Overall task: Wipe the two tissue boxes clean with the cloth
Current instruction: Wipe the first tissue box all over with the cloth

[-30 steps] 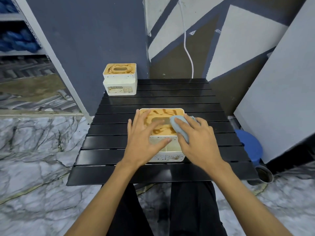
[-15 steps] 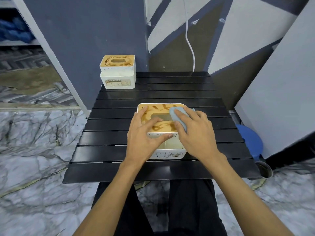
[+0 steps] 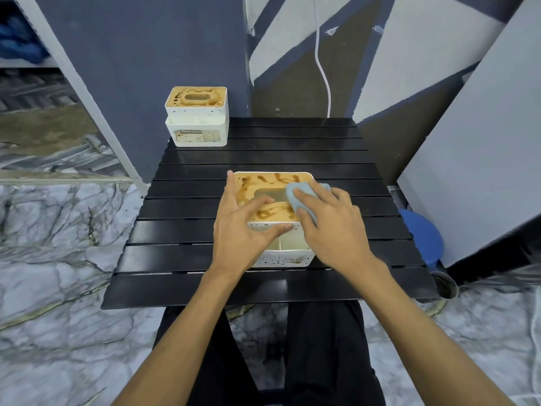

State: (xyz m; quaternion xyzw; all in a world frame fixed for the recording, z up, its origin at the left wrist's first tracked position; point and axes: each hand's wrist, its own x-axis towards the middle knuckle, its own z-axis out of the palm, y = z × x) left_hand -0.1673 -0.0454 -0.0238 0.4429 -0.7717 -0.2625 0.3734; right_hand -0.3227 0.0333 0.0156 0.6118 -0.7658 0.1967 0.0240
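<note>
The near tissue box [image 3: 275, 186], white with a stained wooden lid, stands in the middle of the black slatted table [image 3: 181, 256]. My left hand [image 3: 244, 230] rests on its left side, fingers spread over the lid and thumb along the front. My right hand [image 3: 330, 227] presses a light blue cloth [image 3: 295, 197] onto the right part of the lid, fingers curled over the cloth. A second tissue box [image 3: 197, 117], also with a stained lid, stands untouched at the table's far left corner.
A dark blue wall panel rises behind the far box, and a white cable [image 3: 322, 68] hangs down the wall. A grey board [image 3: 483, 159] leans at the right, with a blue stool [image 3: 424, 235] and a small cup [image 3: 445, 284] beside the table. Marble floor lies all around.
My right hand has slid the cloth a little across the right side of the lid. My left hand has stayed on the box. The view has shifted slightly downward.
</note>
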